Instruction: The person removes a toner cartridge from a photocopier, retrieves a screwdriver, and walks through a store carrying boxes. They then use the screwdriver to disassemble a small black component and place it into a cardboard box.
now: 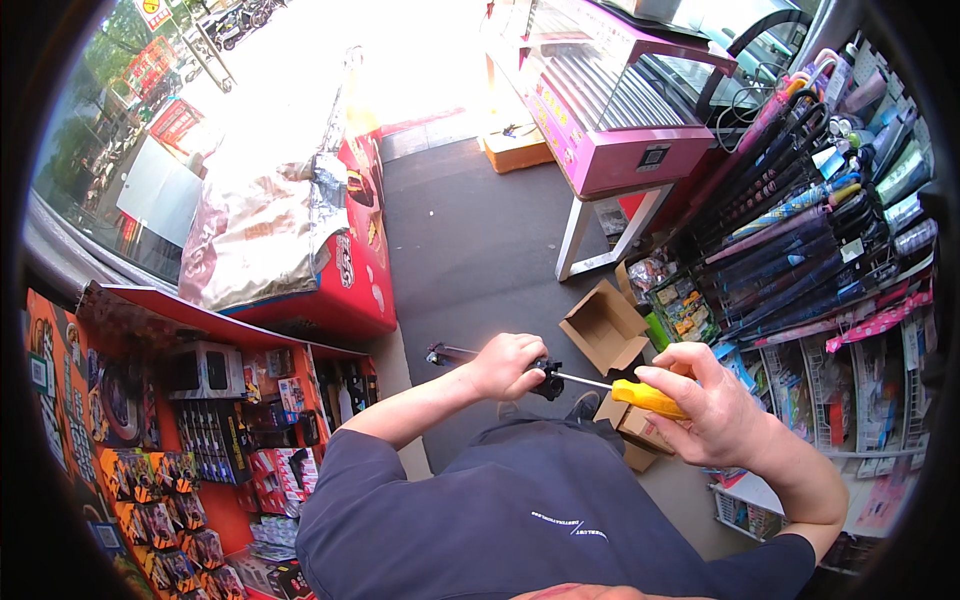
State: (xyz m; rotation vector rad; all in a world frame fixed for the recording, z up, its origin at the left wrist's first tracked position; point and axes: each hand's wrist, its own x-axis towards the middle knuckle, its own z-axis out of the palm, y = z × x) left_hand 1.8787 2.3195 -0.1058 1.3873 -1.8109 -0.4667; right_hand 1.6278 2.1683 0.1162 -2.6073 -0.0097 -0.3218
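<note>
In front of my body, my left hand (pixel 507 367) is closed around a thin dark rod with a black bracket-like head (pixel 548 380); its exact kind cannot be made out. The rod's far end (pixel 440 354) sticks out to the left of my fist. My right hand (pixel 705 402) grips a screwdriver (pixel 645 397) by its yellow handle, thumb and fingers around it. The screwdriver's metal shaft points left, and its tip meets the black head beside my left hand. Whether the tip sits in a screw is too small to tell.
An open cardboard box (pixel 605 325) stands on the grey floor ahead, with more cartons (pixel 640 435) below my right hand. A pink-framed roller machine (pixel 640 150) is farther off. Umbrellas (pixel 780 230) hang at right; a red cloth-covered chest (pixel 365 250) and goods shelves (pixel 230 420) line the left.
</note>
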